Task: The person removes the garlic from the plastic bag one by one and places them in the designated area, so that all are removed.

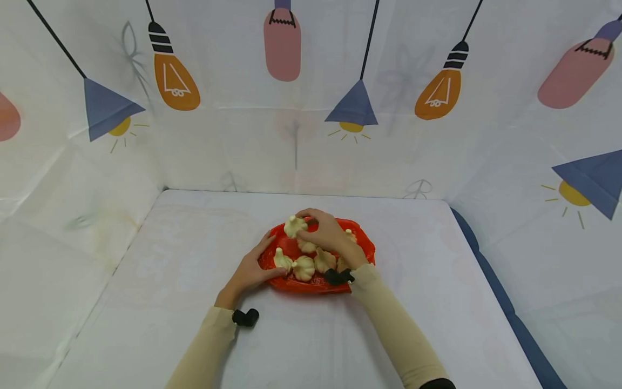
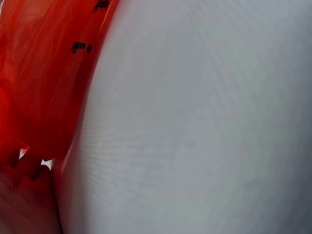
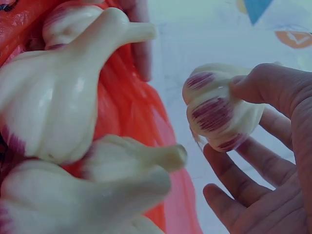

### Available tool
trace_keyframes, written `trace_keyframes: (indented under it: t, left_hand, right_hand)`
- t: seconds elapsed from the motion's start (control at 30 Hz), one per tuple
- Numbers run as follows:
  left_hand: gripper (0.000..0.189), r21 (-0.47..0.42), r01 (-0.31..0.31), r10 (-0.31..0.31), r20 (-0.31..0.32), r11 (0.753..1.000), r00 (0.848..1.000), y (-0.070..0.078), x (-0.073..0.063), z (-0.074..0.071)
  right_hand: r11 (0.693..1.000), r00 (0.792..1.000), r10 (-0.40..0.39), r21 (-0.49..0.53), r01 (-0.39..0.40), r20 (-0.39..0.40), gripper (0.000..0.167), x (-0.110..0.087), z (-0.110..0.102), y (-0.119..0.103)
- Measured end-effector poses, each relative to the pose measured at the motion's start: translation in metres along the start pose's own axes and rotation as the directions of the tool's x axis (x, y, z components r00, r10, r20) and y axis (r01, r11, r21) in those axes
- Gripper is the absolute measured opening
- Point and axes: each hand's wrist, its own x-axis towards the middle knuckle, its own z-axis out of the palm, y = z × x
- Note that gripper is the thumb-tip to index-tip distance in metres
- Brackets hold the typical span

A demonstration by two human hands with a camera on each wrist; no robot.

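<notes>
A red plastic bag (image 1: pixel 359 232) lies spread with its mouth up, and several pale garlic bulbs (image 1: pixel 303 268) sit in it. My left hand (image 1: pixel 252 270) grips the bag's left side, its thumb over the front rim. The left wrist view shows that hand's fingers (image 2: pixel 31 165) against the red plastic. Over the bag's far left part, my right hand (image 1: pixel 325 232) pinches one garlic bulb (image 3: pixel 219 107) between thumb and fingers. Purple streaks mark this bulb's underside, and it is held apart from the bulbs (image 3: pixel 53 102) in the bag.
The bag rests on a white table (image 1: pixel 194 237) near its far side. A pale wall covering (image 1: pixel 301 146) printed with lamps rises behind and at both sides. Dark blue material (image 1: pixel 495 286) runs along the table's right edge. Each wrist carries a small black device (image 1: pixel 245 317).
</notes>
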Motion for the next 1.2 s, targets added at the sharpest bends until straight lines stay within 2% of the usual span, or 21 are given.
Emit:
trace_keyframes:
  t: [0.23, 0.57, 0.77, 1.0, 1.2]
  left_hand:
    - [0.104, 0.007, 0.001, -0.001, -0.008, 1.000, 1.000, 0.000, 0.000, 0.000]
    - [0.104, 0.017, -0.003, 0.003, -0.002, 1.000, 1.000, 0.002, 0.000, 0.002]
    - [0.103, 0.016, -0.010, 0.010, 0.005, 1.000, 1.000, 0.002, -0.001, 0.002]
    - [0.102, 0.007, -0.005, 0.005, 0.001, 1.000, 1.000, 0.002, -0.001, 0.002]
    - [0.103, 0.005, 0.008, -0.008, 0.000, 1.000, 1.000, 0.003, -0.002, 0.001]
  right_hand:
    - [0.996, 0.997, 0.022, 0.086, -0.015, -0.075, 0.043, -0.014, -0.017, 0.004]
    - [0.991, 0.984, 0.028, 0.136, -0.004, -0.174, 0.043, -0.025, -0.048, 0.019]
    - [0.984, 0.966, 0.060, 0.179, -0.014, -0.253, 0.044, -0.033, -0.063, 0.027]
    - [0.987, 0.945, 0.087, 0.158, -0.039, -0.314, 0.049, -0.043, -0.077, 0.045]
    - [0.985, 0.916, 0.115, 0.163, -0.055, -0.385, 0.049, -0.054, -0.085, 0.061]
